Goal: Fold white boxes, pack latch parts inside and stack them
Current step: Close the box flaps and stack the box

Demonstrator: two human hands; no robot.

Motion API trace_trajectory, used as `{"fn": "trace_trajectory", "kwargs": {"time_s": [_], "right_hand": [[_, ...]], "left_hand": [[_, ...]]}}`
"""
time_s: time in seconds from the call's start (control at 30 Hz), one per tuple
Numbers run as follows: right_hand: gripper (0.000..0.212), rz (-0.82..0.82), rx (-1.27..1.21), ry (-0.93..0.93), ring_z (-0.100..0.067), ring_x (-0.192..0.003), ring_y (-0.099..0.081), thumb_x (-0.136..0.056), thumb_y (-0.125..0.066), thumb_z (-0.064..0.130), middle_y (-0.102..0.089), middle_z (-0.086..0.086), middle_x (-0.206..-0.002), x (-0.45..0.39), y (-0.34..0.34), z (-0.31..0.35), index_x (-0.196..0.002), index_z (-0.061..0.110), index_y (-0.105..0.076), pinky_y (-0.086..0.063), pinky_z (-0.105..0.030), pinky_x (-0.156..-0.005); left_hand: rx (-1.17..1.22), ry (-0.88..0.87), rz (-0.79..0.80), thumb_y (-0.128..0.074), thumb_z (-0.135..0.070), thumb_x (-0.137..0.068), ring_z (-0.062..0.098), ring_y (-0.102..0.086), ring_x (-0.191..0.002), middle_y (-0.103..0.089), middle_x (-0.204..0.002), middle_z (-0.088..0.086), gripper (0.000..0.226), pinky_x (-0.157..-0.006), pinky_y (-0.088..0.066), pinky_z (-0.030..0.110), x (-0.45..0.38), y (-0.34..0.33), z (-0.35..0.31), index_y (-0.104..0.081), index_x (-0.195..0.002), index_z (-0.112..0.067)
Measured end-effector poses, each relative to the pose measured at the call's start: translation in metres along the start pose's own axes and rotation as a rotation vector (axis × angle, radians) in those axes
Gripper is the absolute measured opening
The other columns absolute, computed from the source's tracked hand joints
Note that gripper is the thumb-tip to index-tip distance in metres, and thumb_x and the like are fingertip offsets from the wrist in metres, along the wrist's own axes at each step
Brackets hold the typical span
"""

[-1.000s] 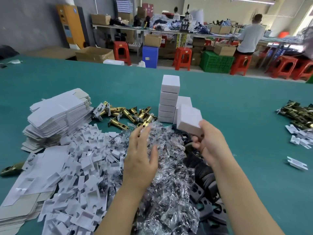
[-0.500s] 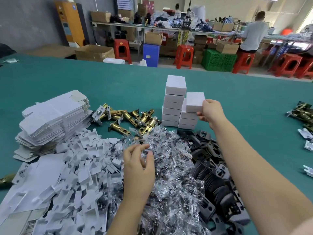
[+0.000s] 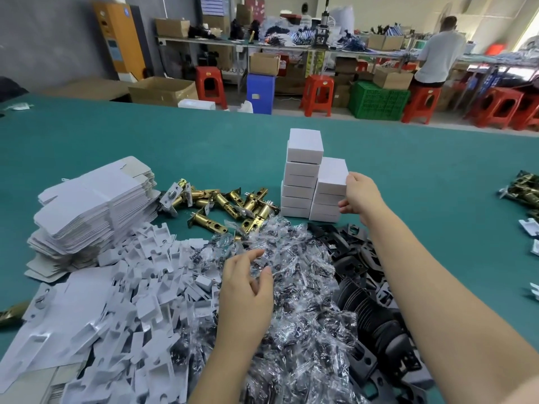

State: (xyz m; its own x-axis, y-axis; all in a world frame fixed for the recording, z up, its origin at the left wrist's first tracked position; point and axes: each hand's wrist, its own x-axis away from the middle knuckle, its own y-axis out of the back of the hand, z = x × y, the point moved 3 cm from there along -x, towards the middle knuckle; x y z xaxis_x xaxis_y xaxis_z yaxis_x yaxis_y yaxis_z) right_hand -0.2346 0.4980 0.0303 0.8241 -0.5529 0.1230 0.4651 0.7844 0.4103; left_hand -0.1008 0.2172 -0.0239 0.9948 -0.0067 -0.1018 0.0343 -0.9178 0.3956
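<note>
Boxes of smooth white card stood in two touching columns just above the middle of the frame on the teal table (image 3: 408,176), matte and cloth-like. The taller left column (image 3: 302,176) showed crisp square edges and faint seams between its boxes. The shorter right column (image 3: 328,205) carried the top white box (image 3: 332,177), a plain closed carton with sharp corners.

The right hand (image 3: 360,195) reached in from the lower right and touched that box's right side, fingertips against the upper corner and thumb lower down by the column; whether it truly gripped the box could not be told. The left hand (image 3: 248,290) hovered at lower centre over the heap of crinkled clear plastic bags (image 3: 291,301), fingers loosely curled and thumb apart, holding nothing.

At centre left, just beside the boxes, lay brass latch bolts (image 3: 230,205), shiny cylinders with flat steel faceplates. Left of them sat a stack of flat unfolded box blanks (image 3: 93,199), white-faced with greyish board edges. Small folded white card inserts (image 3: 140,287) spread across the lower left. Black metal plates (image 3: 373,316), matte and rounded at the corners, lay at lower right beneath the right forearm. More brass latches (image 3: 525,189) rested at the right edge.

Across the top of the frame stood red plastic stools (image 3: 316,94), a green crate (image 3: 377,100) and a person in a white shirt (image 3: 437,53) at a workbench.
</note>
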Motion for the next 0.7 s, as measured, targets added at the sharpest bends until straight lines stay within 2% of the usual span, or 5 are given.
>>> {"fn": "trace_trajectory", "kwargs": {"time_s": [0.23, 0.4, 0.57, 0.63, 0.7], "right_hand": [[0.047, 0.014, -0.054, -0.006, -0.023, -0.062, -0.065, -0.110, -0.026, 0.024, -0.059, -0.004, -0.090, 0.005, 0.002, 0.001, -0.152, 0.015, -0.045, -0.054, -0.025, -0.042], [0.054, -0.097, 0.035, 0.069, -0.018, -0.068, -0.061, -0.108, -0.038, 0.040, -0.052, -0.004, -0.139, 0.050, 0.015, 0.007, -0.158, 0.021, -0.034, -0.059, -0.035, -0.063], [0.042, 0.102, 0.177, 0.421, 0.011, -0.081, -0.059, -0.098, -0.042, 0.054, -0.060, 0.029, -0.110, 0.198, -0.004, -0.031, -0.137, 0.043, -0.049, -0.048, -0.017, -0.069], [0.043, 0.263, 0.355, 0.465, 0.017, -0.101, -0.054, -0.096, -0.037, 0.059, -0.056, 0.031, -0.123, 0.255, -0.021, -0.063, -0.136, 0.047, -0.049, -0.050, -0.017, -0.087], [0.045, 0.286, 0.487, 0.505, 0.007, -0.129, -0.041, -0.103, -0.039, 0.052, -0.046, 0.024, -0.142, 0.282, -0.030, -0.087, -0.143, 0.037, -0.050, -0.032, -0.018, -0.113]], "left_hand": [[-0.012, 0.003, 0.017, -0.055, -0.029, -0.103, -0.006, -0.052, -0.063, -0.050, -0.124, -0.013, 0.036, -0.064, -0.052, 0.013, -0.001, 0.000, 0.002, -0.051, -0.138, -0.035], [0.017, -0.004, 0.031, -0.056, -0.026, -0.103, 0.002, -0.052, -0.064, -0.056, -0.115, -0.015, 0.032, -0.064, -0.054, 0.023, -0.001, -0.002, 0.001, -0.054, -0.134, -0.033], [0.005, -0.016, 0.081, -0.055, -0.025, -0.104, 0.001, -0.056, -0.067, -0.062, -0.106, -0.012, 0.023, -0.059, -0.047, 0.018, 0.000, -0.002, -0.003, -0.057, -0.124, -0.034], [-0.016, -0.024, 0.071, -0.054, -0.026, -0.104, -0.001, -0.058, -0.065, -0.064, -0.097, -0.012, 0.018, -0.055, -0.047, 0.014, 0.003, 0.000, -0.008, -0.060, -0.118, -0.035], [-0.095, -0.067, 0.029, -0.053, -0.024, -0.104, 0.001, -0.057, -0.063, -0.065, -0.092, -0.012, 0.017, -0.053, -0.046, 0.015, 0.002, 0.002, -0.014, -0.065, -0.116, -0.029]]}}
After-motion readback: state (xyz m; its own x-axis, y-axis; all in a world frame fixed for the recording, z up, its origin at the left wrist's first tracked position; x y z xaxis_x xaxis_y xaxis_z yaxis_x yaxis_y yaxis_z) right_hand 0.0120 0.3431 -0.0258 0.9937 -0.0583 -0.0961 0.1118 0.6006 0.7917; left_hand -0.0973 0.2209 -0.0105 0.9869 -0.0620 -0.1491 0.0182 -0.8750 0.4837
